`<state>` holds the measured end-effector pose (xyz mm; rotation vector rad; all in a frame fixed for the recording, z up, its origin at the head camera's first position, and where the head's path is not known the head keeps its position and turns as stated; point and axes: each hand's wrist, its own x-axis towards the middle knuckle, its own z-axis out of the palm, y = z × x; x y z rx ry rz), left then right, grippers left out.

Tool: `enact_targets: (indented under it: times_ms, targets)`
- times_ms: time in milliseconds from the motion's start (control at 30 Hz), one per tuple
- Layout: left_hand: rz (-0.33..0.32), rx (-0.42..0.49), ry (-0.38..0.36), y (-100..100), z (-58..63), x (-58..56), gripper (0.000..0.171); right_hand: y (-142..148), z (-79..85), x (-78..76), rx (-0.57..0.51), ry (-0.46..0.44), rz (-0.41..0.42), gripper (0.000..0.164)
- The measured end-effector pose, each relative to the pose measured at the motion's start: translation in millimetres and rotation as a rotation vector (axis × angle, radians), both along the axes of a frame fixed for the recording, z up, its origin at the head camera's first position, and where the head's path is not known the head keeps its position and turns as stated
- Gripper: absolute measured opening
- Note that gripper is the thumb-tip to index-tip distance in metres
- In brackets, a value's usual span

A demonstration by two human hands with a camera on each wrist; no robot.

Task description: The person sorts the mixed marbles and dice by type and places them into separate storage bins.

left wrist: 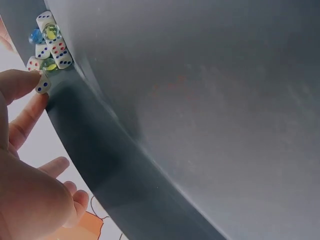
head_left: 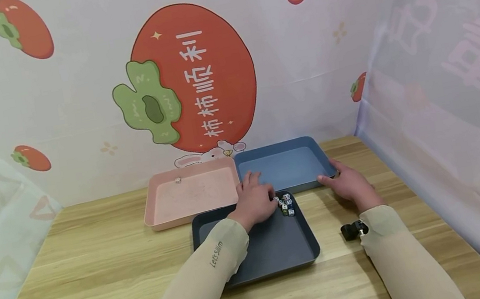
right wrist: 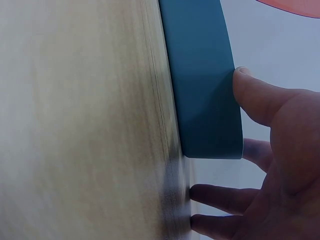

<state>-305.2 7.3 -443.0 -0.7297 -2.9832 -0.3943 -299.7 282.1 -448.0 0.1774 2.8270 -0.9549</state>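
Over the far edge of the dark grey tray [head_left: 280, 248], my left hand [head_left: 255, 204] pinches a white die [left wrist: 43, 85] between thumb and index finger. Beside it, in the tray's far right corner, lies a cluster of several dice [left wrist: 62, 59] mixed with glass marbles [left wrist: 51, 32], one of them blue. My right hand [head_left: 348, 185] touches the near right corner of the blue tray [head_left: 290, 162]. Its thumb is on the rim, and its other fingers extend fairly straight along the side and past the corner in the right wrist view.
Left of the blue tray stands a pink tray [head_left: 199, 193] with one small white die [head_left: 178, 180] in it. A small black device [head_left: 352, 230] sits at the right wrist. Printed cloth [head_left: 304, 80] hangs behind and on both sides of the wooden table [head_left: 98, 268].
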Motion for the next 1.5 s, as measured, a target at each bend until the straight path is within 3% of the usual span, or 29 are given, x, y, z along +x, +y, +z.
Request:
enact_targets:
  times_ms: [533,800,1033,1200,1333,1500]
  targets:
    - [0.013,0.058,-0.024,-10.5,12.8,-2.6,0.015,0.1,2.5,0.5,0.003,-0.007,-0.005,0.094]
    - [0.073,0.09,-0.015,-30.9,26.0,-16.4,0.018,-0.8,2.1,0.8,0.001,-0.002,-0.002,0.093]
    - [0.129,0.13,0.046,-69.5,52.9,-37.5,0.017,-1.5,0.4,-0.5,-0.012,0.025,0.011,0.091]
    - [0.224,0.103,0.048,-106.6,66.2,-49.2,0.02,-1.6,-0.2,-0.6,-0.02,0.032,0.012,0.091]
    - [0.318,0.112,0.02,-138.1,71.5,-53.1,0.022,-1.3,-0.9,-1.0,-0.03,0.028,0.007,0.09]
    - [0.378,0.135,0.003,-174.1,68.8,-55.6,0.024,-0.8,-0.1,-0.5,-0.025,0.014,0.001,0.092]
